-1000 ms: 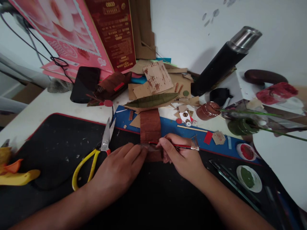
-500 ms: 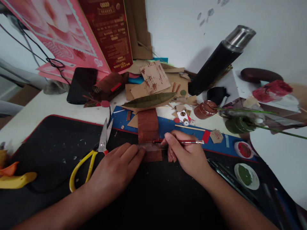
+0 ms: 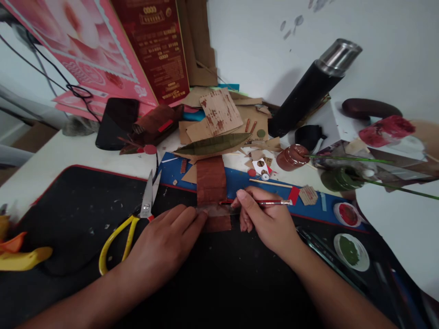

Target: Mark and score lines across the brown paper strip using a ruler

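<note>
Head view: brown strip (image 3: 211, 180) at frame centre, clear straightedge (image 3: 217, 210) lying across it. Left hand (image 3: 169, 235), lower centre-left: fingers pressed down at the straightedge's left end; cannot tell whether they grip it. Right hand (image 3: 262, 217), right of centre: fingers pinch red pencil (image 3: 272, 202), point at the strip. Yellow-handled scissors (image 3: 146, 210), blades parted, left of centre on black mat (image 3: 68, 214).

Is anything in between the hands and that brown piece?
Yes, a see-through strip lies across the brown piece, seemingly under fingertips of the left hand. Nothing visible blocks the pencil in the right hand; its tip is over the brown piece, beside the strip.
</note>
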`<state>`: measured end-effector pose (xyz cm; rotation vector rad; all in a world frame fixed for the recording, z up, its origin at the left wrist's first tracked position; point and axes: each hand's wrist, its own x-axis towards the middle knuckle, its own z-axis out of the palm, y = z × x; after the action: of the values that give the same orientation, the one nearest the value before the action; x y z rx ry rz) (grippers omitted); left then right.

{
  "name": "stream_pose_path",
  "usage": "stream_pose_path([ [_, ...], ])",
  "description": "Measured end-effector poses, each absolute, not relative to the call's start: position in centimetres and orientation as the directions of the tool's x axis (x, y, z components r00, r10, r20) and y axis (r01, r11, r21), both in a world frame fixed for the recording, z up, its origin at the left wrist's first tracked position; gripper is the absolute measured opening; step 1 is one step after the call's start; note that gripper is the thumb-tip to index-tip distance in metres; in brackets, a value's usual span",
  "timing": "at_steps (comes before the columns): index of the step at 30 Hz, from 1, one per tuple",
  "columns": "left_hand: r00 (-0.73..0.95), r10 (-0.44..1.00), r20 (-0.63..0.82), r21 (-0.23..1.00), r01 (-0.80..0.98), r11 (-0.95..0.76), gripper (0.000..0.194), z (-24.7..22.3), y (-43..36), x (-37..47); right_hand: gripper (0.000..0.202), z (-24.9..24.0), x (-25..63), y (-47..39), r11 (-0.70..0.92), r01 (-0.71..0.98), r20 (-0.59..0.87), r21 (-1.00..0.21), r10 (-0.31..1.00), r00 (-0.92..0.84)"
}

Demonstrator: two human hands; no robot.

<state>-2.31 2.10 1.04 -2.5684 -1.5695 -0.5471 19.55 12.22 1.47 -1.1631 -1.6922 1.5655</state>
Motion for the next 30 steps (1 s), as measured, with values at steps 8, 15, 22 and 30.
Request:
stream_pose_path([
  [8, 0.432, 0.812, 0.393, 0.113, 0.854, -0.508, 0.025, 1.0, 1.9, -2.8, 0.029, 1.7, 19.7, 12.1, -0.048, 0.135, -0.108, -0.99, 0.871, -0.48],
  [15, 0.487, 0.763, 0.425, 0.139, 0.798, -0.587, 0.023, 1.2, 1.8, -2.2, 0.033, 2.1, 19.3, 12.1, -0.007, 0.148, -0.078, -0.989, 0.873, -0.482],
  [22, 0.517, 0.778, 0.358, 0.164, 0.785, -0.597, 0.032, 1.6, 2.1, -1.7, 0.036, 1.3, 18.9, 11.4, 0.046, 0.214, -0.079, -0.976, 0.837, -0.542],
  [30, 0.517, 0.78, 0.353, 0.164, 0.786, -0.596, 0.032, 1.4, 2.0, -1.7, 0.036, 1.4, 18.6, 11.3, 0.039, 0.196, -0.077, -0.98, 0.832, -0.55],
])
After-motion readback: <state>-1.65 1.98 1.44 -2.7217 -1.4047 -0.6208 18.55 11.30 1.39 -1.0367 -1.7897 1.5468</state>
